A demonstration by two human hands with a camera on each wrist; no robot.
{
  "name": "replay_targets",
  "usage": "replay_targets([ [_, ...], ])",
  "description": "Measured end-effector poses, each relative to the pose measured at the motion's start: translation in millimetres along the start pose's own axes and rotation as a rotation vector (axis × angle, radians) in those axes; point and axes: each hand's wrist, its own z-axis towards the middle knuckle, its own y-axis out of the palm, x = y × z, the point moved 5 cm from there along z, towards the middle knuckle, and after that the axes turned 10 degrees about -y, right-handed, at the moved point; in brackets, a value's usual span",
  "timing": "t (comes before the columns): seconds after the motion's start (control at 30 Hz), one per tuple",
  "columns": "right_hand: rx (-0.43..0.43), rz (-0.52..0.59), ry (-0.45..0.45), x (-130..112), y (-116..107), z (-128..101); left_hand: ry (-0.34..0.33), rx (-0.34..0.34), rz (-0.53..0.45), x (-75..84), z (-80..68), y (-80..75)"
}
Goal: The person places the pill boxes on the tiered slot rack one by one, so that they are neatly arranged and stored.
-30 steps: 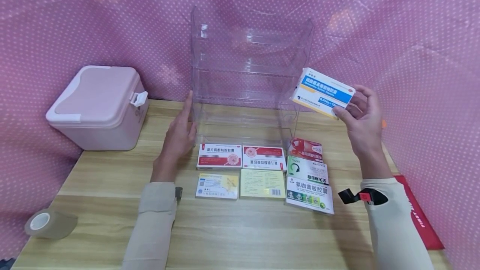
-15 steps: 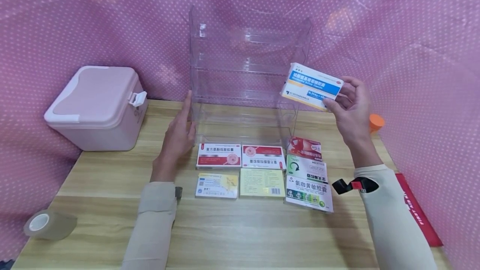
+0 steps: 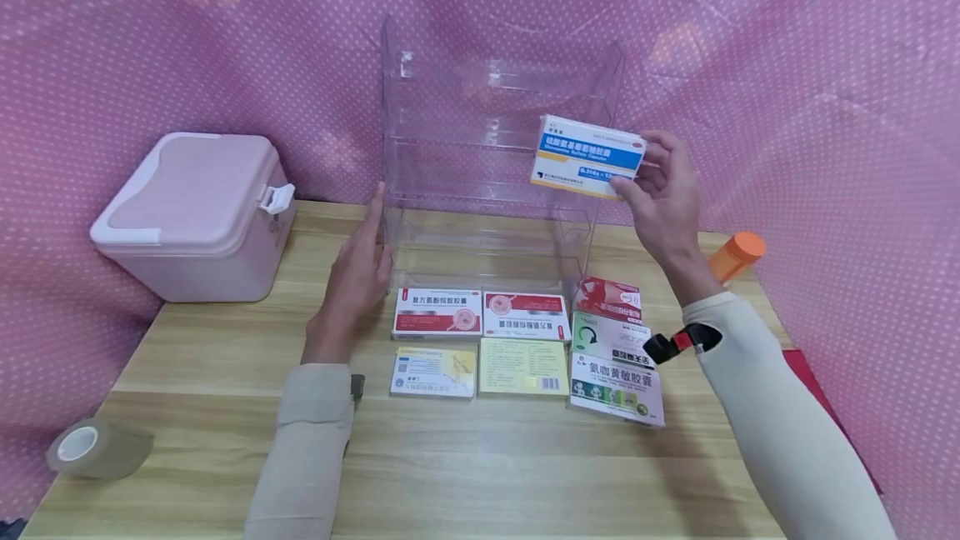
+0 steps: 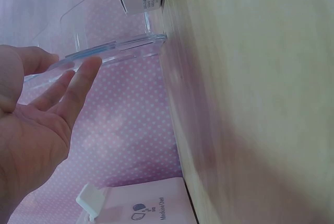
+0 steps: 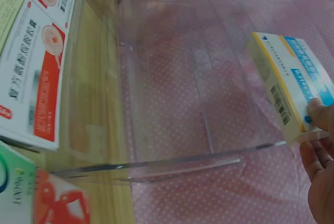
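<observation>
My right hand (image 3: 660,190) pinches a white, blue and yellow medicine box (image 3: 588,157) by its right end, holding it in the air in front of the right side of the clear tiered acrylic rack (image 3: 495,107). The same box (image 5: 289,83) shows in the right wrist view beside the rack's wall (image 5: 182,93). With fingers straight, my left hand (image 3: 356,269) rests flat against the rack's left wall (image 4: 99,54). Several flat medicine boxes (image 3: 525,340) lie in rows on the wooden table (image 3: 465,473) in front of the rack.
A pink lidded storage case (image 3: 195,215) stands at the left. A roll of tape (image 3: 97,447) lies near the front left corner. An orange-capped bottle (image 3: 735,255) sits at the right, behind my right arm. Pink dotted cloth surrounds the table.
My right hand has carried the blue and white box leftward and a little up, from right of the rack to in front of its right side. The left hand stays put.
</observation>
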Motion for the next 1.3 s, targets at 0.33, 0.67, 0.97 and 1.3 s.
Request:
replay_targets([
  [0.33,-0.016,-0.038,-0.101,-22.0,28.5,49.2,0.000,0.006,-0.013,-3.2,1.2,-0.3],
  [0.67,-0.009,-0.131,-0.127,-37.4,46.4,101.3,-0.001,0.007,0.000,-3.1,0.7,-2.4],
  [0.97,0.034,-0.157,-0.066,-49.9,65.0,132.2,0.011,0.010,-0.017,-1.8,-2.4,-2.1],
  [1.3,0.053,-0.170,-0.052,-39.5,79.0,148.2,0.012,0.011,-0.025,2.1,-4.6,3.2],
])
